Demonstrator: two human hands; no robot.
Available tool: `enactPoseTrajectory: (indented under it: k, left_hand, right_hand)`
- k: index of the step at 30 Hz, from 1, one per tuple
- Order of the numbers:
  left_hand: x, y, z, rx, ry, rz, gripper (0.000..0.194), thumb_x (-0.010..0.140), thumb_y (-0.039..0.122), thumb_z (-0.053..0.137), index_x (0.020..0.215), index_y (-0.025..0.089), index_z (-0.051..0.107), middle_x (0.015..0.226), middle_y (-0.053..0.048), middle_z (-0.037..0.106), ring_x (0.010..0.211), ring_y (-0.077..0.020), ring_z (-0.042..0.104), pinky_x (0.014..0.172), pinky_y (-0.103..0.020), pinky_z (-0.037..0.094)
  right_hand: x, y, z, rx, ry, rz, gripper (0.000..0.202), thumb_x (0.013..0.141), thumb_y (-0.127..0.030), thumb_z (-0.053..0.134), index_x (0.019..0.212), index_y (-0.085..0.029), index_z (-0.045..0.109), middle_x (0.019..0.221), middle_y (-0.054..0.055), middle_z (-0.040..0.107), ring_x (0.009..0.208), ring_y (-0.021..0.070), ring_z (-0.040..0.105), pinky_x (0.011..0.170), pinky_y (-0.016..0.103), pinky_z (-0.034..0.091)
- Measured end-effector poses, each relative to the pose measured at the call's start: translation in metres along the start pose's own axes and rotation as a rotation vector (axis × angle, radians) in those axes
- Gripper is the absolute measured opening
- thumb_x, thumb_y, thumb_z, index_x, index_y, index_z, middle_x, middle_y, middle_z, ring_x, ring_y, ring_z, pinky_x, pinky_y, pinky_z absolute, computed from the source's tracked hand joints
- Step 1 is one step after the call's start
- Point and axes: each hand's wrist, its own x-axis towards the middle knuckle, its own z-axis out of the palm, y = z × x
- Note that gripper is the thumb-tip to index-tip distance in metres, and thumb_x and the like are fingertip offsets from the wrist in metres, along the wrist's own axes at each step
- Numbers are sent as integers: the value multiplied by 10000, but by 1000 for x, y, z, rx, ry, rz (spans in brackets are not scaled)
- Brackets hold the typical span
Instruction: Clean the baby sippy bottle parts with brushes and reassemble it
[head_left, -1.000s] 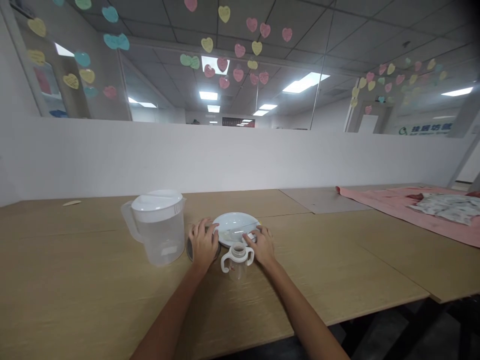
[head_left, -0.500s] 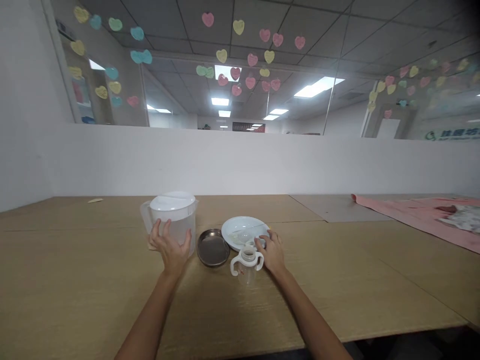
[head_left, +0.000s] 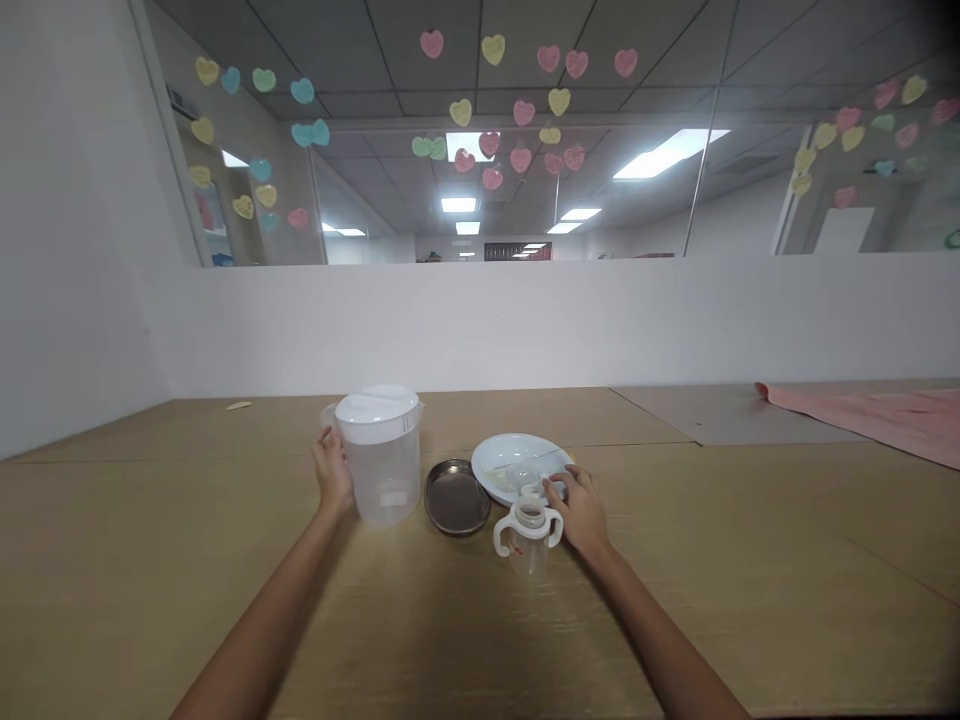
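Note:
A clear plastic pitcher [head_left: 386, 475] with a white lid stands upright on the table. My left hand [head_left: 332, 475] is at its left side, fingers curled at the handle. My right hand [head_left: 583, 508] is at the right rim of a white plate [head_left: 491, 452], its fingers bent downward; what the fingertips hold is hidden. Clear and white small parts [head_left: 525, 477] lie in the plate. Just in front of it stands a clear baby bottle [head_left: 529, 550] with two white handles and an uncapped neck. Between pitcher and plate sits a round, shallow metal dish [head_left: 456, 500].
The wooden table [head_left: 420, 630] runs back to a white wall [head_left: 480, 330] with glass above. A pink cloth [head_left: 862, 415] lies at the far right, beside a grey sheet [head_left: 675, 412]. One small pale piece [head_left: 238, 405] lies at the back left.
My left hand has moved from the pitcher's front to its handle side. My right hand stays by the plate. The view has turned a little left.

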Motion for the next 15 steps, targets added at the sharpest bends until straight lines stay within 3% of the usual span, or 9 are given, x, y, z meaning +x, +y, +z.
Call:
enactPoseTrajectory:
  k: [3,5,9,15]
  left_hand:
    - [17,13,12,-45,89,-53,424,812,553,452,1066,215,434,969,-48,575,860,-153,584,738,-265,472]
    - [26,23,20,-92,81,-41,386,817,511,467,1073,223,454,1022,-48,580,951,-162,574,806,-267,467]
    - [33,40,33,-180,-47,-65,327,795,447,464,999,215,570,1047,-31,613,1035,-184,558,906,-277,445]
    - [39,50,42,-204,-131,-70,285,721,335,475,894,175,634,859,-23,668,922,-205,602,908,-331,459]
  right_hand:
    - [0,-1,-1,-1,2,6,328,853,-412,463,913,-180,687,1103,140,550,1079,262,479,943,393,355]
    - [1,-2,-1,-4,6,11,313,853,-400,466,905,-184,686,1101,136,554,1072,260,483,934,386,356]
    - [3,-7,-3,-7,3,27,286,854,-377,472,888,-188,684,1101,130,561,1074,257,478,920,375,355]
    - [6,-15,-10,-6,-6,49,247,849,-342,495,889,-188,684,1076,124,582,1056,245,484,911,362,351]
